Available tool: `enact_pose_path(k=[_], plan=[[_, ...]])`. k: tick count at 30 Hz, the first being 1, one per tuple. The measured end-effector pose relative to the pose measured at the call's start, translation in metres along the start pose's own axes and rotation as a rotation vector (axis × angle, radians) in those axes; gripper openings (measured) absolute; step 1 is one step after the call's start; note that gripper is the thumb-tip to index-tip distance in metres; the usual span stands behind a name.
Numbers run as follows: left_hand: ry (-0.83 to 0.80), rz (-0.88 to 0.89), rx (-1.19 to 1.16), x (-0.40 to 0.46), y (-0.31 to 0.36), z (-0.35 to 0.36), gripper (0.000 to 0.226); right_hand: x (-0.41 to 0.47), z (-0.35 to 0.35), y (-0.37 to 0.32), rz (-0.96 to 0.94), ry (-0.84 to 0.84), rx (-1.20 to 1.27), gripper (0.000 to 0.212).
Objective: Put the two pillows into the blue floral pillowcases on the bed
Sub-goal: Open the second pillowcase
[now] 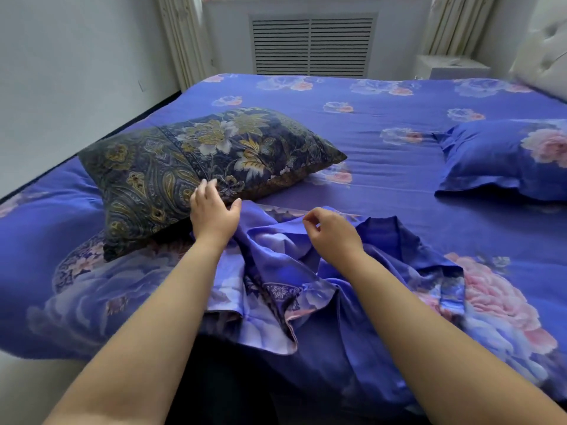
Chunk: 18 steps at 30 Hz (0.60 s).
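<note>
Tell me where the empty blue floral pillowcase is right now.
In the head view the empty pillowcase lies crumpled at the near edge of the bed, centre frame, under both forearms, just right of the dark paisley pillow.

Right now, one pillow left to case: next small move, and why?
Probably grip the dark paisley pillow with the left hand, whose fingertips touch its near edge. The right hand hovers over the empty pillowcase; the far pillow looks cased.

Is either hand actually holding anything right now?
No. The left hand only touches the dark paisley pillow's near edge; the right hand hovers, loosely curled, over the crumpled blue floral pillowcase.
</note>
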<state>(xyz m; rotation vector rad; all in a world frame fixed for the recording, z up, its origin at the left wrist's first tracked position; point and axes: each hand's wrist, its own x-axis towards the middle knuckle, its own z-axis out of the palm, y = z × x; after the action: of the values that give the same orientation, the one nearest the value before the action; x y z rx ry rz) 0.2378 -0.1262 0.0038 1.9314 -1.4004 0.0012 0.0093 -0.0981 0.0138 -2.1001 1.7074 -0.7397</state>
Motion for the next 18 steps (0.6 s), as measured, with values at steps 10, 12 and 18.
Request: enact_pose_path(k=[10, 12, 18], plan=[[-0.273, 0.039, 0.761, 0.087, -0.051, 0.003, 0.089, 0.031, 0.025, -0.020, -0.089, -0.213, 0.010, 0.022], [-0.147, 0.114, 0.753, 0.088, -0.051, 0.004, 0.052, 0.035, 0.030, -0.017, -0.085, -0.245, -0.035, 0.024], [-0.237, 0.008, 0.558, 0.085, -0.046, -0.009, 0.017, 0.035, 0.029, -0.015, -0.104, -0.300, -0.007, 0.027]])
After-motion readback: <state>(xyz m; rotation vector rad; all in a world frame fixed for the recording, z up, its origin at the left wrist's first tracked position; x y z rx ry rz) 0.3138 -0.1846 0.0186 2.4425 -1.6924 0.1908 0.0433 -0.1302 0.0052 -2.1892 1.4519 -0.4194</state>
